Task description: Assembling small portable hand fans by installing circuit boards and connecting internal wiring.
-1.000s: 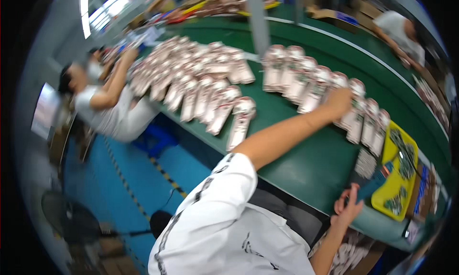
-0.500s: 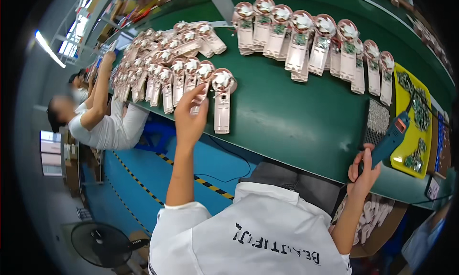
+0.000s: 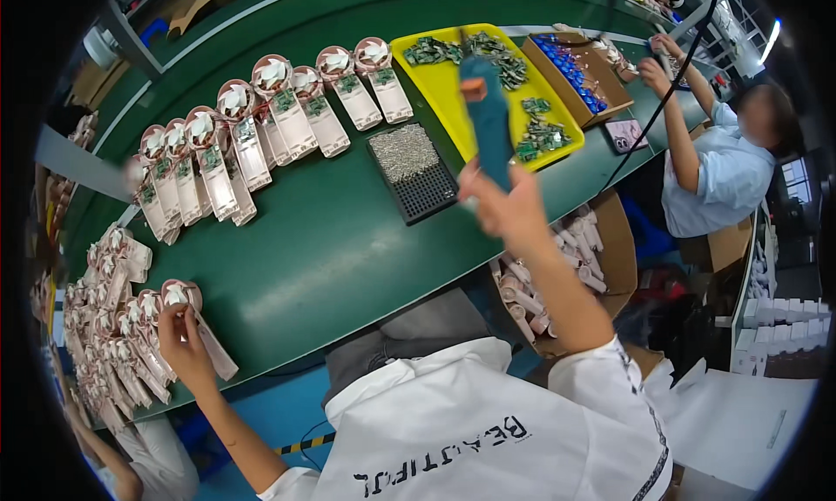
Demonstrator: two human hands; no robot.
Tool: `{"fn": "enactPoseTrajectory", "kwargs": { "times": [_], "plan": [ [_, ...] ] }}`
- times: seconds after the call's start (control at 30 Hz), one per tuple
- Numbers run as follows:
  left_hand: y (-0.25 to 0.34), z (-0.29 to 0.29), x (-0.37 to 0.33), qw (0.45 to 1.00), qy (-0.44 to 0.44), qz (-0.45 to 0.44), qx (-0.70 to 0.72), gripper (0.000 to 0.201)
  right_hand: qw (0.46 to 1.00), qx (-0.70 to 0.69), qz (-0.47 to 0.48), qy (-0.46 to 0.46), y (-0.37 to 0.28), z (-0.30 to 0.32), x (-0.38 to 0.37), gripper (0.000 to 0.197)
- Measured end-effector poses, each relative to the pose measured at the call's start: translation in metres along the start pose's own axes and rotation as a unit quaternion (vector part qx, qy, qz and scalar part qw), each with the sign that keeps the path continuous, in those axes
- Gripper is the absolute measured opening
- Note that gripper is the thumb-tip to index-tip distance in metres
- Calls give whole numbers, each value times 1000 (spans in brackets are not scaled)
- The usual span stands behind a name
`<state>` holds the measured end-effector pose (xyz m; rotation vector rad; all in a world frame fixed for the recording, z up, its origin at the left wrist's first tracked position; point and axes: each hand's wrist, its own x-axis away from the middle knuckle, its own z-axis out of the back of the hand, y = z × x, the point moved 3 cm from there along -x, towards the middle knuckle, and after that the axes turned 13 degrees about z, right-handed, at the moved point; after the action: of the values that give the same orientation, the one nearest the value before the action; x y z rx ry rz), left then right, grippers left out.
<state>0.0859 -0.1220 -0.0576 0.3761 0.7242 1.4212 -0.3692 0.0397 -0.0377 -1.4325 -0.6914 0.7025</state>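
My right hand [image 3: 509, 207] grips a teal electric screwdriver [image 3: 490, 131], raised and pointing away from me in front of the yellow tray [image 3: 433, 92]. At the left, my left hand [image 3: 185, 349] has its fingers bent and closed at the round head of a pale pink fan housing [image 3: 213, 340] with a white impeller. That piece lies at the end of a crowded group of similar fan housings [image 3: 122, 327]. Beside the yellow tray lies a black perforated tray [image 3: 427, 202], part covered with small silver screws. Green circuit boards [image 3: 540, 137] lie in the yellow tray.
A row of fan housings with green boards [image 3: 292, 122] lines the far side of the green bench [image 3: 322, 257]. Right of the yellow tray stands a carton of blue parts [image 3: 570, 73]. Below the bench edge sits a carton of pink shells [image 3: 579, 248]. A co-worker [image 3: 714, 153] works at the right.
My view has turned to the right. The screwdriver in my right hand has come up from the bench edge. My left hand remains among the fan housings.
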Motion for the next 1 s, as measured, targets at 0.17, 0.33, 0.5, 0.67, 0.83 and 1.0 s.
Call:
{"fn": "enactPoseTrajectory", "kwargs": {
  "times": [0.17,0.33,0.5,0.67,0.83,1.0],
  "plan": [
    [36,-36,5,987,-91,-38,128,8,879,431,201,46,1,114,-123,35],
    [82,-65,25,976,-92,-89,175,8,807,560,184,40,-1,118,-146,43],
    [125,-96,28,956,-146,-131,218,10,767,630,109,52,0,107,-141,40],
    [145,-93,44,965,-166,-87,185,24,945,304,119,7,-9,80,-102,35],
    [169,-69,83,931,-140,-6,338,40,992,-96,-18,-77,-8,-23,27,39],
    [181,-91,105,767,-314,147,540,43,980,-135,25,-146,4,-72,74,36]
  ]
}}
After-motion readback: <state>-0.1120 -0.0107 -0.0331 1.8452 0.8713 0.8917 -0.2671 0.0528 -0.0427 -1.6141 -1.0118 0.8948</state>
